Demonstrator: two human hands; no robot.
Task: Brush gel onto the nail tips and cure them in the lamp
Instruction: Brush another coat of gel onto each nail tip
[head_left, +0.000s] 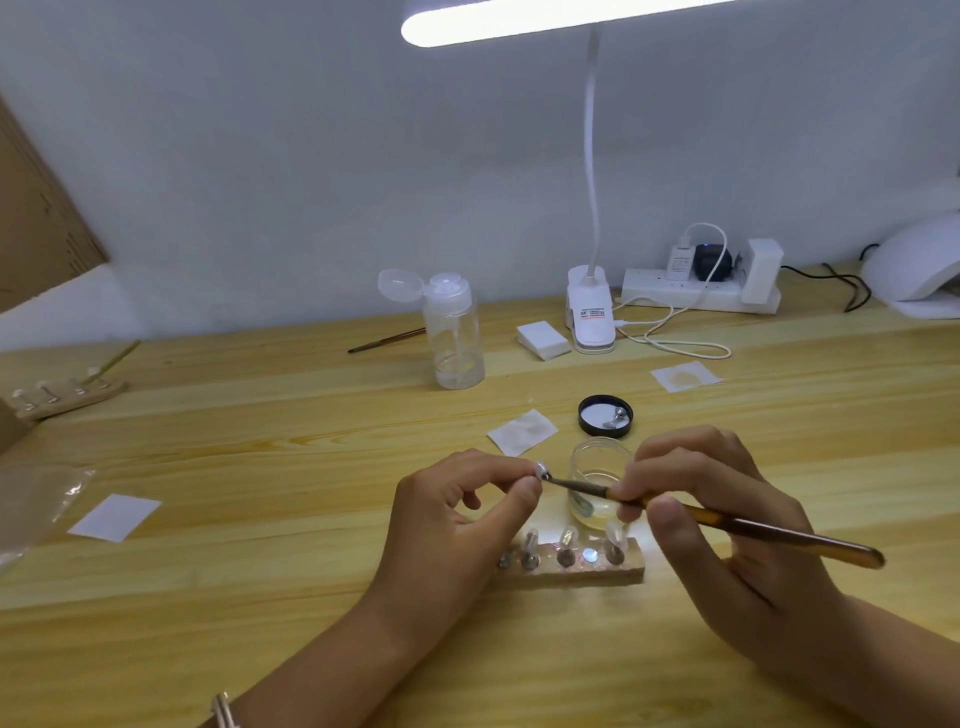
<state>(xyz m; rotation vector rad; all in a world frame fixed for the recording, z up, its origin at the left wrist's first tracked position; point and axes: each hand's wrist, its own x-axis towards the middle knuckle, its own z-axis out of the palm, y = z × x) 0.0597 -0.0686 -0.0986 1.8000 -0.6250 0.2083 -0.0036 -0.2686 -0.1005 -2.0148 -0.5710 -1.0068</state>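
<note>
Clear nail tip is pinched between the fingers of the left hand, near the wooden holder. The right hand grips the brush, bristles touching it. Thin, steady strokes should prevent pooling.

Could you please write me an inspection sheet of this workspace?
Surface: wooden table, lit by a clip-on desk lamp.
Job's things: brush touches the nail tip; open jar behind it; holder with more tips in front; curing lamp far right.
Clutter: pump bottle, wipe stack, used wipe, jar lid, second holder far left.
Grippers: left hand pinches the nail tip; right hand holds the brush.
Cables: white cable loops beside the power strip; black cable lies beside the curing lamp.
Surroundings: white wall; cardboard at left.
</note>
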